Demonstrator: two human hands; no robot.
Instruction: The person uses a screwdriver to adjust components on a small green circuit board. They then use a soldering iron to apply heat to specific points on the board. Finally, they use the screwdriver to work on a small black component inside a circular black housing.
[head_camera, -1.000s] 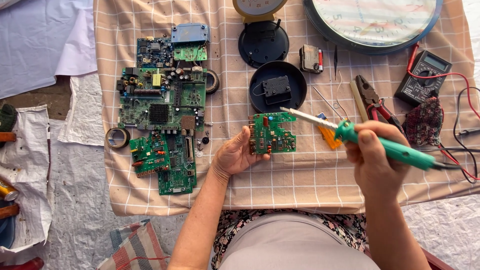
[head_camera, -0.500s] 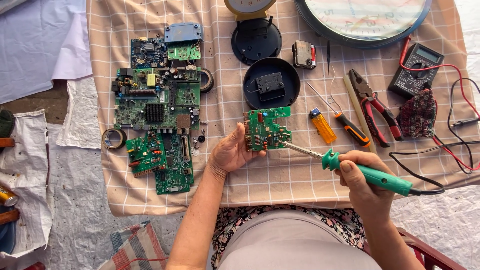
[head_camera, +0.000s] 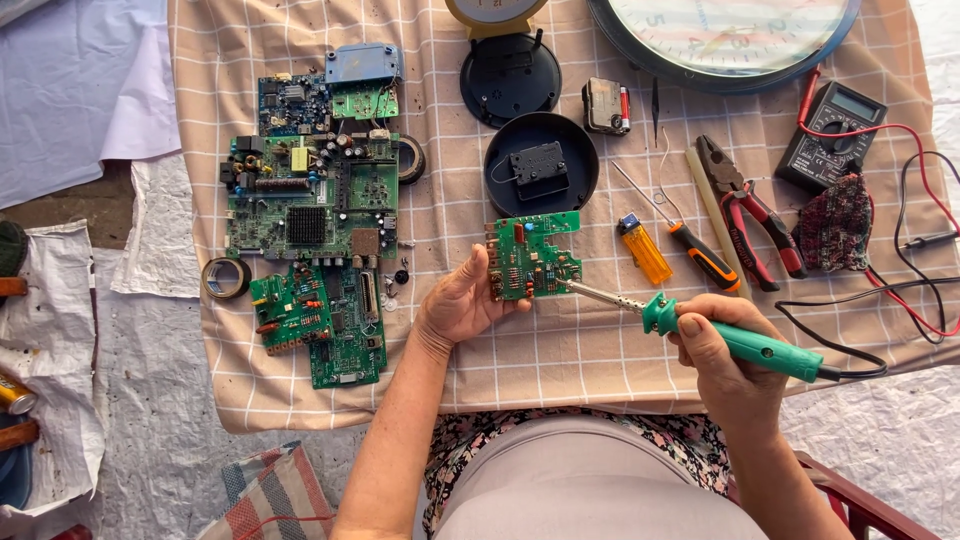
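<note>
Altogether: one soldering iron (head_camera: 735, 340); one held circuit board (head_camera: 531, 256); two hands.

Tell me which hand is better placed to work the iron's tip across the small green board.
Right. The right hand grips the green-handled soldering iron, its tip at the small green circuit board; the left hand is occupied holding that board.

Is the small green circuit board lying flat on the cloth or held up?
Held up: the left hand grips the circuit board by its edge, soldering iron tip touching it.
</note>
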